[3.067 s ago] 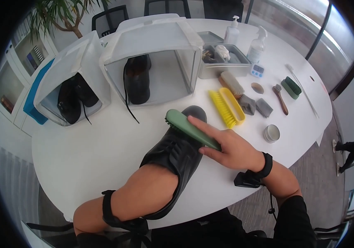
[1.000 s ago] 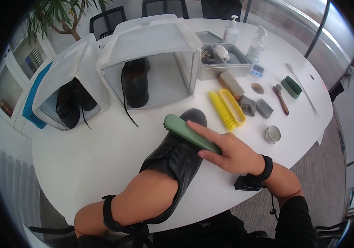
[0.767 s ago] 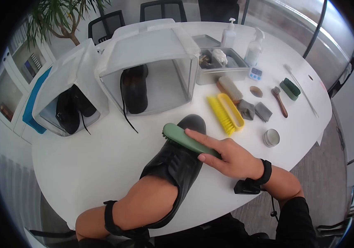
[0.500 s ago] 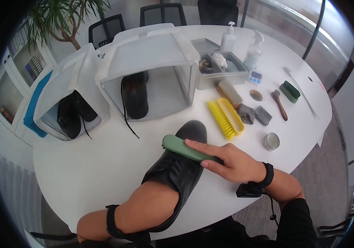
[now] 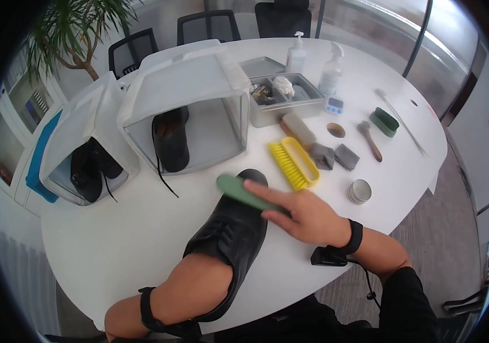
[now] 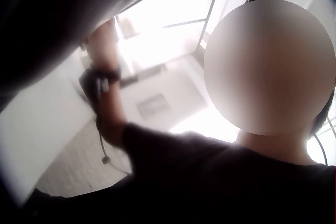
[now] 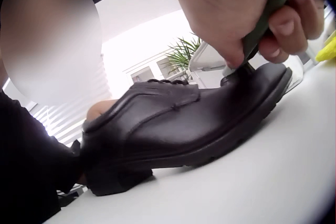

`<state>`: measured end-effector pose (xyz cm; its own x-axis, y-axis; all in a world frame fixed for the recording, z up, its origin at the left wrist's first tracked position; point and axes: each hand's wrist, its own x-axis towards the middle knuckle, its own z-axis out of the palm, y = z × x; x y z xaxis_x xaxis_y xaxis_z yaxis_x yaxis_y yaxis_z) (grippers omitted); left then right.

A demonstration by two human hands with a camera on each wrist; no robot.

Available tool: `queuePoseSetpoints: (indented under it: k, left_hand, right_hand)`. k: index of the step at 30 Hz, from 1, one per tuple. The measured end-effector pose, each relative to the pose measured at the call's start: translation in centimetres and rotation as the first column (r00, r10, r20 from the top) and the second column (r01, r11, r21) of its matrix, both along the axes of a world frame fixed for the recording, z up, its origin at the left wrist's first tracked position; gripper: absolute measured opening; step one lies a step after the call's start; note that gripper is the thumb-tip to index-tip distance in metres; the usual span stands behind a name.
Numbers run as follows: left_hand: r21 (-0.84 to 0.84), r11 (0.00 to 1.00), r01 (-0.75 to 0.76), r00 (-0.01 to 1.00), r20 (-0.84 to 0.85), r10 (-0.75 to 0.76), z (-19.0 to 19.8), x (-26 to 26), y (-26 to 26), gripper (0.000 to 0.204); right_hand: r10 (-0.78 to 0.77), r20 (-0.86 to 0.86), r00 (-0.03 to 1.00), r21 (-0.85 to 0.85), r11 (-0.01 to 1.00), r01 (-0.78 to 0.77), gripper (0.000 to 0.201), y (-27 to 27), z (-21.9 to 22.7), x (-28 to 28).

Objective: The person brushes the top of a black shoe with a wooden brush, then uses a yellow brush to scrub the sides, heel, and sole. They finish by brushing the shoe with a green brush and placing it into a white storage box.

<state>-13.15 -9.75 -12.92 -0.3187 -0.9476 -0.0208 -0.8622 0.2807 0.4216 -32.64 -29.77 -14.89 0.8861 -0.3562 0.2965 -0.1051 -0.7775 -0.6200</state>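
A black leather lace-up shoe (image 5: 230, 228) stands on the table, toe pointing away. My left hand (image 5: 207, 273) is pushed into its opening; the fingers are hidden inside. Across the front of the shoe, my right hand (image 5: 308, 218) grips a green-backed shoe brush (image 5: 243, 194), index finger lying along its back. The brush is motion-blurred in the head view. In the right wrist view the brush (image 7: 260, 32) meets the upper near the toe, and the shoe (image 7: 173, 124) shows its side, with the heel and part of the sole just above the tabletop.
Two white boxes (image 5: 179, 74) with black shoes (image 5: 170, 140) stand back left. A yellow brush (image 5: 294, 163), grey cloths (image 5: 345, 156), a round tin (image 5: 360, 192) and other brushes (image 5: 384, 122) lie right. Behind them are a metal tray (image 5: 287, 111), a timer (image 5: 334, 105) and bottles (image 5: 296, 54).
Over the last half second the brush has shifted on the shoe toward the toe. The head view has turned, moving the scene left and slightly down. The left hand stays inside the shoe.
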Motion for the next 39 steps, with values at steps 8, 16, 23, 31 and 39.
queuePoseSetpoints:
  k: [8,16,23,31,39]
  left_hand:
    - [-0.073,0.990,0.120,0.989,-0.082,-0.125,-0.8,0.0,0.3,0.036]
    - [-0.078,0.997,-0.015,1.000,-0.008,0.015,1.3,-1.9,-0.3,0.052]
    - [-0.011,1.000,-0.004,1.000,-0.008,0.004,1.8,-1.2,-0.6,0.041]
    - [-0.048,0.994,-0.096,0.991,0.089,0.100,2.2,-2.8,0.2,0.035]
    - [-0.082,0.991,-0.104,0.992,0.059,0.109,-0.1,-0.5,0.2,0.029]
  right_hand:
    - [0.064,-0.161,0.985,0.075,0.996,-0.053,0.066,0.2,2.0,-0.8]
    - [0.182,-0.038,0.983,0.164,0.971,-0.173,0.066,0.2,1.2,-0.5]
    - [0.182,-0.068,0.981,0.184,0.968,-0.167,0.068,0.0,1.0,-0.2]
    - [-0.005,-0.109,0.994,0.086,0.996,0.015,0.069,-0.3,1.1,-0.1]
    - [0.013,-0.204,0.979,0.223,0.974,0.033,0.072,0.1,2.4,-0.2]
